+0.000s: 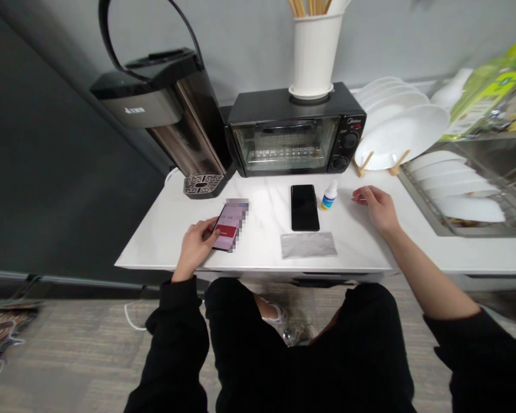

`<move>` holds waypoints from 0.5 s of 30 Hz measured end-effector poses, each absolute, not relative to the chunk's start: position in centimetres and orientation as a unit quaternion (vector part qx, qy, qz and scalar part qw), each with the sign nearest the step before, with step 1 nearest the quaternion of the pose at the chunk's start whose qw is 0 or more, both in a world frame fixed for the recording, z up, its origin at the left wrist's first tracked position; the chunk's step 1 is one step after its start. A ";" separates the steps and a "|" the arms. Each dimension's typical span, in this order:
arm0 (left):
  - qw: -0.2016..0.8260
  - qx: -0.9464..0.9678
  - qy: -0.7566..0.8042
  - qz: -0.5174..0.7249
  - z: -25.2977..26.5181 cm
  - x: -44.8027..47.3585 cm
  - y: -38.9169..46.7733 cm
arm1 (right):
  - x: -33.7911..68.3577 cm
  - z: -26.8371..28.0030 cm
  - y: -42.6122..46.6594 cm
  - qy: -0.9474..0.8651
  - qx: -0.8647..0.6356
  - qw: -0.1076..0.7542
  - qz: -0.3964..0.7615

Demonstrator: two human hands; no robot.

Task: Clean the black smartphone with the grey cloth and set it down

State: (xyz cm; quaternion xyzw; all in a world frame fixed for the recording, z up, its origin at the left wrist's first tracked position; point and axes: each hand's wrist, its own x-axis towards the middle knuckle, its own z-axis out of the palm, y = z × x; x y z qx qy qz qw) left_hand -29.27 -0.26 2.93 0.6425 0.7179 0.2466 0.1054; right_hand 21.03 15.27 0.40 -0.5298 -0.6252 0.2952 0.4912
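My left hand (pixel 198 241) grips the left edge of a smartphone with a lit pinkish screen (pixel 229 226), which is partly blurred out. The thumb lies over a red box on that screen. To the right, a second smartphone (pixel 305 207) rests with its screen dark. Beside it stands a small white spray bottle (pixel 329 196) with a blue and yellow label. A grey folded cloth (pixel 308 245) lies flat below the dark phone. My right hand (pixel 377 207) rests on the counter right of the bottle, fingers loosely bent and holding nothing.
Along the back of the white counter (pixel 258 252) stand a black water dispenser (pixel 184 115) and a toaster oven (pixel 292 137). A white cup (pixel 316 54) with wooden sticks sits on the oven. White plates (pixel 402 132) fill a rack beside a sink (pixel 464 229) at right.
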 end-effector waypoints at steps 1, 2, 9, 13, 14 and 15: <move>0.104 0.642 0.719 0.245 2.9 -29.3 -0.2 | 21.1 0.5 15.3 -0.626 -0.534 0.494 0.280; 0.103 0.642 0.720 0.243 2.9 -29.3 -0.2 | 21.2 0.6 15.3 -0.624 -0.539 0.499 0.266; 0.092 0.650 0.716 0.235 2.6 -29.8 0.0 | 21.3 -0.4 15.1 -0.591 -0.568 0.505 0.270; 0.097 0.645 0.721 0.233 2.4 -30.3 0.2 | 20.9 -0.3 15.0 -0.594 -0.560 0.510 0.270; 0.098 0.644 0.723 0.231 2.4 -30.4 0.2 | 20.8 -0.1 15.0 -0.595 -0.560 0.510 0.268; 0.098 0.643 0.724 0.229 2.4 -30.4 0.3 | 20.7 0.1 14.9 -0.596 -0.561 0.510 0.265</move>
